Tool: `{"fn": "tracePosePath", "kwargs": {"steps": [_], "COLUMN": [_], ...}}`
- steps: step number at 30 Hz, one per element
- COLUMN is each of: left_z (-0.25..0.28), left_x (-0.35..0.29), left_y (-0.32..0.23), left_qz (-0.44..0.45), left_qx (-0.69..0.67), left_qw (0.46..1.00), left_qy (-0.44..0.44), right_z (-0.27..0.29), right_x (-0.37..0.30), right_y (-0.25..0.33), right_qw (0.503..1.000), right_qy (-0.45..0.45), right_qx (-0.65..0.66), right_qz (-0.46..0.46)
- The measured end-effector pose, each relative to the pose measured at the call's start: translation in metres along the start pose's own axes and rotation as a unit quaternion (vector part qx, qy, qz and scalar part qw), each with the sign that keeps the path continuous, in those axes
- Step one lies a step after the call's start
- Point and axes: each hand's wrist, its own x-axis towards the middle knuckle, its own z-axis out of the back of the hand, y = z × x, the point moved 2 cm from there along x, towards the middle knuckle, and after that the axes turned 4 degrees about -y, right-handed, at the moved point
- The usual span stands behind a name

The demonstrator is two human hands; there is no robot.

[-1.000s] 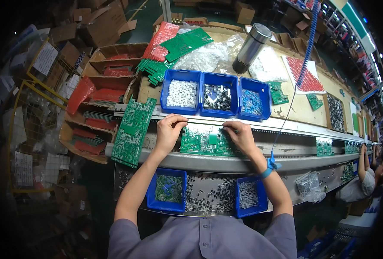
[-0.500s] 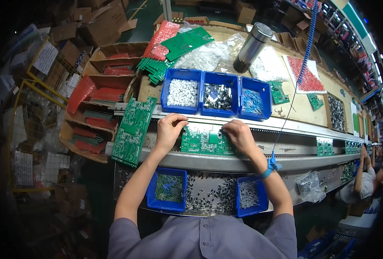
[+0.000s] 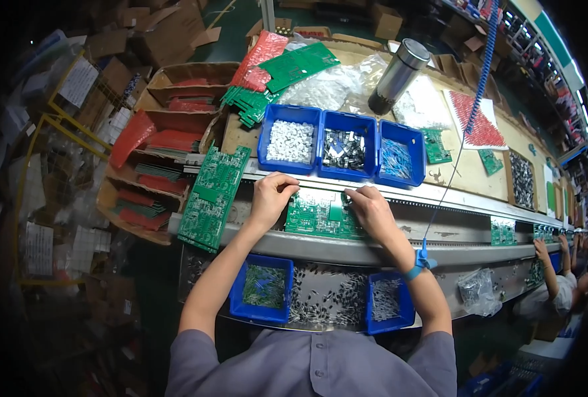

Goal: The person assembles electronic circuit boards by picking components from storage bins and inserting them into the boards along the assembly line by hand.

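Note:
A green circuit board (image 3: pixel 317 215) lies across the rails of the metal conveyor track in front of me. My left hand (image 3: pixel 271 200) is over its upper left corner, thumb and fingertips pinched together. At the board's upper right corner my right hand (image 3: pixel 375 212) is closed too, fingertips bent down onto the board. Whatever either hand pinches is too small or hidden to make out. A blue strap (image 3: pixel 418 263) circles my right wrist and joins a coiled blue cord (image 3: pixel 483 73). Another, larger green board (image 3: pixel 213 195) rests aslant over the track to the left of my left hand.
Beyond the track stand blue bins of white parts (image 3: pixel 290 141), metal-and-black connectors (image 3: pixel 342 151) and blue parts (image 3: pixel 394 159). Nearer me are a bin of leaded components (image 3: pixel 263 289), loose parts (image 3: pixel 327 294) and another bin (image 3: pixel 386 299). A steel flask (image 3: pixel 400 76) stands behind. A co-worker's hand (image 3: pixel 542 253) is far right.
The whole scene has shifted slightly to the right as the view turned. Both my hands stay at the board's upper corners. The co-worker's hands, together before, are now apart.

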Motion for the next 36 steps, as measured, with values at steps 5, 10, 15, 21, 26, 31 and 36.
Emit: {"fn": "tracePosePath", "kwargs": {"steps": [5, 10, 15, 21, 26, 31, 36], "left_z": [0.000, 0.000, 0.002, 0.002, 0.006, 0.005, 0.005], "left_x": [0.000, 0.000, -0.001, 0.001, 0.005, 0.006, 0.007], "left_y": [-0.004, 0.000, -0.002, -0.008, -0.008, -0.005, -0.006], "left_qz": [-0.006, -0.023, -0.038, -0.077, -0.073, -0.043, -0.046], "left_qx": [0.011, 0.026, 0.046, 0.083, 0.097, 0.103, 0.110], "left_qw": [1.000, 0.999, 0.998, 0.993, 0.992, 0.991, 0.989], "left_qy": [0.005, 0.009, 0.004, 0.014, 0.046, 0.071, 0.087], "right_z": [0.019, 0.033, 0.030, 0.001, -0.015, -0.018, -0.017], "right_x": [-0.010, -0.027, -0.062, -0.118, -0.134, -0.127, -0.121], "right_y": [0.020, 0.046, 0.072, 0.099, 0.102, 0.098, 0.090], "right_qw": [0.999, 0.997, 0.979, 0.925, 0.915, 0.923, 0.936], "right_qy": [-0.026, 0.048, 0.185, 0.339, 0.329, 0.354, 0.335], "right_qx": [0.008, 0.053, 0.069, -0.155, -0.226, -0.128, -0.059], "right_qz": [0.020, 0.002, 0.046, 0.073, 0.060, 0.083, 0.089]}}
